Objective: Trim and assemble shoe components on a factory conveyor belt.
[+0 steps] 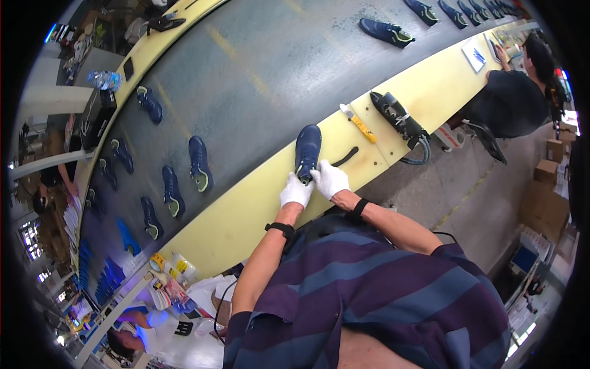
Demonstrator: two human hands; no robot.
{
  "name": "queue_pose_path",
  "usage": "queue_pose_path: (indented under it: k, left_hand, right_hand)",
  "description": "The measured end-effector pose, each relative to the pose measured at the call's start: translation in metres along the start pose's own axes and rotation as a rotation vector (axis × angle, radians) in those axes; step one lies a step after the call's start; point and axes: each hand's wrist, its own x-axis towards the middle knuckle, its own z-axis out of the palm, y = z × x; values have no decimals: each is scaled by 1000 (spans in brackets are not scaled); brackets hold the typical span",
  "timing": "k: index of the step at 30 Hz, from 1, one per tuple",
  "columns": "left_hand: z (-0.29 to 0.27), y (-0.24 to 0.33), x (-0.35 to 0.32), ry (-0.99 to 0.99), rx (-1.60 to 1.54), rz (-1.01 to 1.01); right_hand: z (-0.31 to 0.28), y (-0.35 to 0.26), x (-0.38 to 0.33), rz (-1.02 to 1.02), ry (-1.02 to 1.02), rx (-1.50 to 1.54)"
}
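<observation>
A dark blue lace-up sneaker (308, 147) lies on the cream-yellow ledge, toe pointing away from me. My left hand (296, 190), in a white glove, grips the left side of its heel end. On the other side of the heel, my right hand (332, 179), also gloved in white, pinches the collar. What the fingertips do inside the shoe opening is hidden. A slim, curved black object (347, 156) lies just right of the sneaker, partly behind my right hand. Farther right rests a yellow-handled knife (359, 124).
A black device with a grey hose (401, 119) sits on the ledge (246, 230). Beyond runs a dark conveyor belt (258, 86) carrying several blue sneakers (200, 161). One person (513, 101) sits at the far right, another (141, 335) at the lower left. Cardboard boxes (544, 203) stand right.
</observation>
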Motion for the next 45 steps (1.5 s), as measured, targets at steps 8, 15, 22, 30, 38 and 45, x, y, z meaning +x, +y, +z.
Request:
queue_pose_path:
  k: [8,15,22,30,38,45]
  left_hand:
    - [9,-16,-2,-21,-40,-31]
    - [40,-93,46,-232,-475,431]
    - [40,-146,74,-277,-662,177]
    - [28,-57,47,-343,-932,39]
    - [-18,-22,-9,-741,-1206,1]
    - [-48,-18,-30,-601,-1333,99]
  right_hand:
    - [5,-10,-2,-113,18,-114]
    - [5,-20,12,-216,-122,-237]
    - [-32,-52,-11,-79,-255,-201]
    - [5,-32,13,127,-96,9]
    - [-37,-7,18,170,-392,371]
    - [-78,-33,-17,-51,-465,409]
